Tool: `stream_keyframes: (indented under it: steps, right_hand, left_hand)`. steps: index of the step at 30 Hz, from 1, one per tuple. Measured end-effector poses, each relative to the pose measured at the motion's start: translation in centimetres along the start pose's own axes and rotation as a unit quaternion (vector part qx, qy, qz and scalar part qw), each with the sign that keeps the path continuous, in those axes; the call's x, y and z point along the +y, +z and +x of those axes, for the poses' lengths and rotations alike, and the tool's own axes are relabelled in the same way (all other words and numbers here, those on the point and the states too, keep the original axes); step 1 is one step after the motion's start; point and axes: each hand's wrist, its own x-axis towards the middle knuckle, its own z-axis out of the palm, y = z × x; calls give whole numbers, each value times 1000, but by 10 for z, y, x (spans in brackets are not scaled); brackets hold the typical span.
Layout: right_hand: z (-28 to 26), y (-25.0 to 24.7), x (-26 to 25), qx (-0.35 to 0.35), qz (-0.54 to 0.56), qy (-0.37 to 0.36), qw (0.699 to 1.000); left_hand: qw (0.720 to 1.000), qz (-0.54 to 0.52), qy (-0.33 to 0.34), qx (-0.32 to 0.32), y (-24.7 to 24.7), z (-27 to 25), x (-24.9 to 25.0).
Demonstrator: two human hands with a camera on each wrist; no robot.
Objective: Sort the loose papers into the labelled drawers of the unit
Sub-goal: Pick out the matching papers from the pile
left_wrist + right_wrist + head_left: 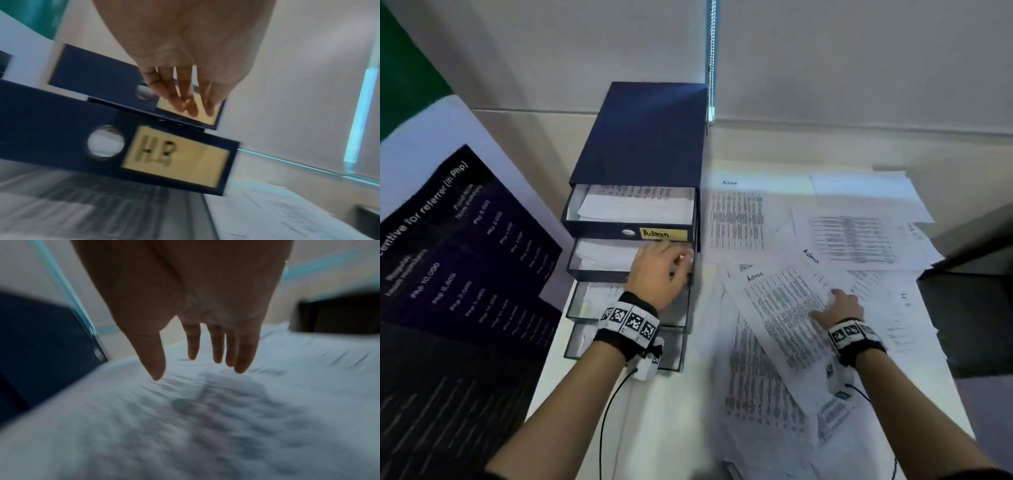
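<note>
A navy drawer unit [643,137] stands on the white table, its drawers pulled out in steps with papers inside. The top drawer carries a yellow Admin label [664,234]. My left hand [681,262] is at the front of the second drawer. In the left wrist view its straight fingers [191,107] touch that drawer's yellow label, just above the HR label [174,155]. Loose printed papers cover the table to the right. My right hand [825,303] rests on a tilted sheet marked Admin [780,301], with its fingers [193,352] straight over the blurred pile.
A dark poster [465,257] leans at the left of the unit. A black object [969,308] borders the papers on the right. A blind chain [711,68] hangs behind the unit. Bare table [654,428] shows in front of the drawers.
</note>
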Motion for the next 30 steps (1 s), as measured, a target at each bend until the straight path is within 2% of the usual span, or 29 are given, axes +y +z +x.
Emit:
stream_keyframes:
  steps: [2,4,6,8,10,13,15,17,19,22,24,26,28,30]
  right_hand:
    - [8,17,31,5,-61,4,998]
    - [5,28,48,13,-59,-15,998]
    - [2,33,53,14,16,-19,1000]
    - [-4,33,51,-6,71,-43,997]
    - [-10,37,48,-30,61,-96,993]
    - [-15,43,49,-71,75,-130,986]
    - [-11,41,50,-43,137,-103,984]
    - [2,33,51,20,231,-41,972]
    - [12,23,43,46,275,-16,960]
    - [24,15,27,-5,293,-20,956]
    - [28,11,20,-9,312,-13,950]
    - [27,0,14,29,305,-35,951]
    - [24,-21,7,84,295,-96,947]
    - [17,-50,1,136,327,-171,919]
  left_hand:
    - [995,-67,55,-44,15,-4,31]
    - [982,-119,37,-139,40,-10,48]
    - [962,-118,-43,-241,78,-18,49]
    - [922,-78,-149,-348,116,-30,43]
    - [884,-64,-235,-400,147,-42,37]
    - [882,-105,-308,-342,173,-50,34]
    - [877,-150,-346,-297,180,-51,35]
    - [850,-237,-389,-267,184,-47,44]
    - [812,-329,-421,-235,188,-40,52]
    - [784,-383,-442,-207,203,-31,50]
    - [759,-418,-442,-231,210,-29,46]
    - [761,-409,-438,-248,213,-30,43]
    - [772,-389,-443,-238,211,-27,44]
    - [780,-375,-448,-225,207,-22,44]
